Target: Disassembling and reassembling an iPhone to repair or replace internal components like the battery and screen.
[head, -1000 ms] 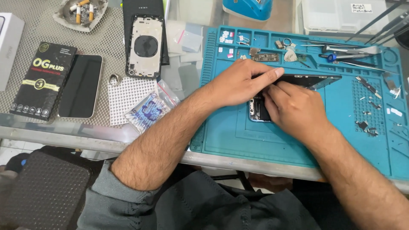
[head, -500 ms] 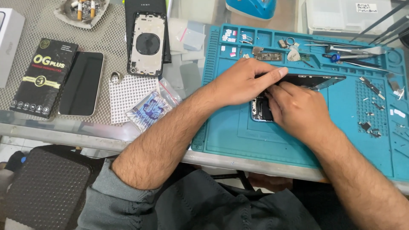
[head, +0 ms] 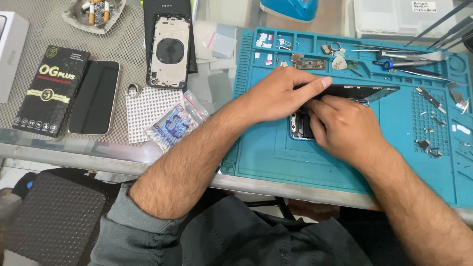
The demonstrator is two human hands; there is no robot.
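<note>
Pressing flat on the opened phone (head: 300,125) mid-mat (head: 276,162), your left hand (head: 276,93) keeps fingers together; your right hand (head: 345,128), at its four o'clock, curls fingertips onto it.

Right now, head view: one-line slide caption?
Left hand and right hand work on an opened dark smartphone on a teal silicone repair mat.

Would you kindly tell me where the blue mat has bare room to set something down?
The blue mat is bare along its near edge, in front of both hands, and left of the opened phone. Its far trays and right side are crowded with tools and small parts.
</note>
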